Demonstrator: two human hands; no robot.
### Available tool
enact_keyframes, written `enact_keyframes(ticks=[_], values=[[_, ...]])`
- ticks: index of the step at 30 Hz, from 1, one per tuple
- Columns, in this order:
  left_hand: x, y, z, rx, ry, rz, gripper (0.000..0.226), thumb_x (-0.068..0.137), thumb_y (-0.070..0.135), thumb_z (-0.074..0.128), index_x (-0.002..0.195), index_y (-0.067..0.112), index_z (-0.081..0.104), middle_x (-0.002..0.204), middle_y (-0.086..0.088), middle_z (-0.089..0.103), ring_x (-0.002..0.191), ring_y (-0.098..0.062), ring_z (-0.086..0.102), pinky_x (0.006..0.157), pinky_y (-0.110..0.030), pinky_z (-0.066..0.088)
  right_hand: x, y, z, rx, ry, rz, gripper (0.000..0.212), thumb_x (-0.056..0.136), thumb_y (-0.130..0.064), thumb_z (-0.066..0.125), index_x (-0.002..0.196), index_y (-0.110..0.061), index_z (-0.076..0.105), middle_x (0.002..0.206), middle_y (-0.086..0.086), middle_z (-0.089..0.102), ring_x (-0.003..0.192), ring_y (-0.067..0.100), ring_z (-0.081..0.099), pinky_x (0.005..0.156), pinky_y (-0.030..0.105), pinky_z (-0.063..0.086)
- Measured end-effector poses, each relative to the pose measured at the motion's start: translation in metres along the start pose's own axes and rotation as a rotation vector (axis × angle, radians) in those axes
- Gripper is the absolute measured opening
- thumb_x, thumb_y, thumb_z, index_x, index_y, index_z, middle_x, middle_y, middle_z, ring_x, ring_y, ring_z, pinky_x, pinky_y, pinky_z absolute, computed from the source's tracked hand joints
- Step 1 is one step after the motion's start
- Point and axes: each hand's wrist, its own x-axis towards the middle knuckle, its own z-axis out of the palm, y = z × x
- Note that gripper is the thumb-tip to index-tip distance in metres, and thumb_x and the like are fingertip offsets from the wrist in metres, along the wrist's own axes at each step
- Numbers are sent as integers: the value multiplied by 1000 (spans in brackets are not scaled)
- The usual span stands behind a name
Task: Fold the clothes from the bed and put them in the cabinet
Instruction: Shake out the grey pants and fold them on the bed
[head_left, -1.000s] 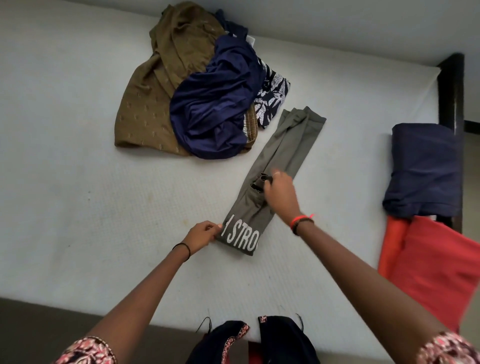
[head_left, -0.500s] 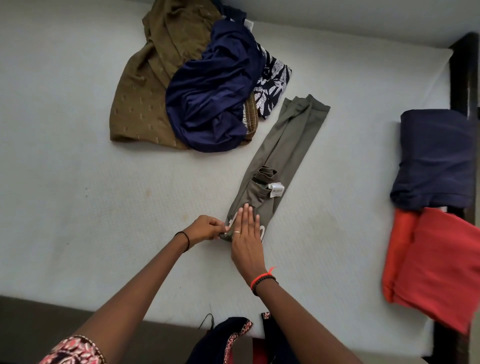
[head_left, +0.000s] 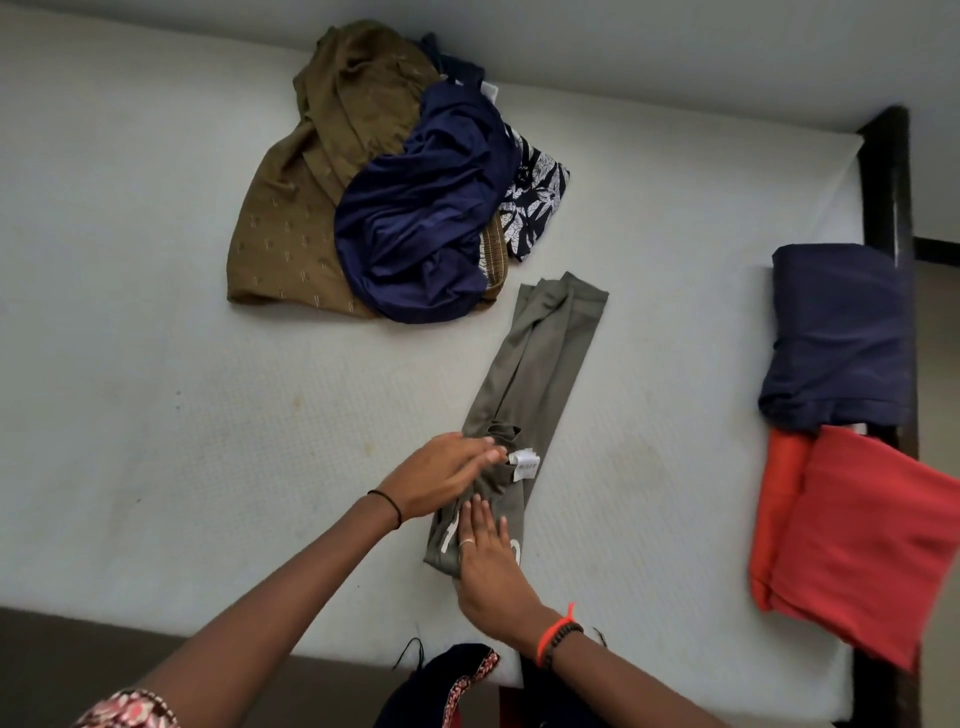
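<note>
An olive-grey garment (head_left: 540, 374) folded into a long narrow strip lies slanted on the white mattress (head_left: 156, 415), with white lettering at its near end and a white label (head_left: 524, 464) showing. My left hand (head_left: 447, 475) lies flat across the strip just left of the label, fingers together. My right hand (head_left: 488, 566) presses flat on the near end, covering most of the lettering. Neither hand grips the cloth.
An unfolded heap sits at the far middle: a brown garment (head_left: 301, 208), a navy one (head_left: 426, 218) and a patterned dark-and-white piece (head_left: 535, 208). On the right edge lie a folded navy piece (head_left: 841, 332) and a folded red one (head_left: 867, 540). A dark bed frame (head_left: 888, 182) borders the right.
My left hand let go of the strip's near corner and moved up to lie flat beside the label. My right hand stays flat on the near end.
</note>
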Motion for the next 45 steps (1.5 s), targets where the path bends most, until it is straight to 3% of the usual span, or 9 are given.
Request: enact_keyframes(ticks=[5, 7, 11, 15, 21, 27, 31, 35, 45], values=[[3, -13, 19, 110, -191, -68, 58, 99, 49, 11, 112, 36, 66, 127, 18, 60, 127, 6, 42, 117, -42, -3, -34, -12, -51, 371, -332, -47, 67, 94, -10, 39, 149, 2, 2, 157, 18, 8, 145, 27, 13, 118, 35, 12], [4, -21, 21, 17, -179, -185, 61, 100, 48, 10, 104, 37, 70, 115, 17, 67, 119, 3, 50, 116, -43, -5, -37, -7, -94, 505, -422, 4, 42, 92, -12, 42, 132, 0, 35, 123, 17, 50, 100, 14, 59, 85, 22, 49], [7, -20, 21, -163, -5, -414, 66, 101, 46, 16, 77, 16, 70, 89, -8, 70, 112, -28, 54, 116, -46, 14, -5, 34, -178, 608, -475, 37, 8, 87, -5, 49, 87, -1, 56, 69, 8, 59, 48, 6, 55, 41, 16, 43], [15, -25, 22, -297, 100, -529, 66, 86, 70, 13, 68, 15, 45, 81, -14, 60, 95, -32, 56, 99, -44, 38, 58, 84, -230, 783, -447, 196, 13, 78, 6, 50, 83, 3, 62, 73, 13, 70, 61, 21, 67, 51, 26, 55], [28, -27, 25, -126, 115, -457, 49, 95, 56, 36, 60, 22, 34, 60, 7, 43, 63, -11, 45, 80, -32, 29, 138, 128, -254, 696, -223, 237, 20, 88, 3, 53, 107, 1, 59, 107, 17, 64, 100, 27, 61, 80, 30, 55], [32, -33, 34, -142, 237, -481, 32, 96, 45, 42, 85, 20, 59, 79, 6, 58, 82, -15, 55, 90, -35, 38, 158, 148, -221, 521, 363, 363, 43, 91, -15, 54, 132, -3, 47, 130, 16, 52, 121, 28, 49, 94, 30, 42], [43, -33, 26, -371, 449, -512, 32, 94, 35, 53, 114, 11, 59, 108, -5, 61, 99, -17, 58, 92, -34, 48, 134, 155, -184, 819, 724, 560, 48, 93, -32, 53, 126, 2, 43, 126, 15, 51, 118, 28, 49, 100, 35, 37], [67, -23, 14, -431, 381, -539, 45, 90, 43, 57, 121, 10, 54, 115, -5, 60, 100, -14, 55, 89, -25, 45, 108, 149, -137, 1199, 602, 766, 78, 62, -80, 54, 101, -12, 48, 88, 7, 55, 81, 22, 54, 68, 35, 49], [128, -6, -2, -625, 56, -586, 86, 72, 70, 62, 135, 17, 39, 128, -2, 53, 113, -22, 54, 99, -38, 44, 106, 118, -99, 1470, 416, 639, 45, 71, -40, 80, 92, -2, 67, 95, 9, 70, 86, 17, 65, 71, 30, 54]])
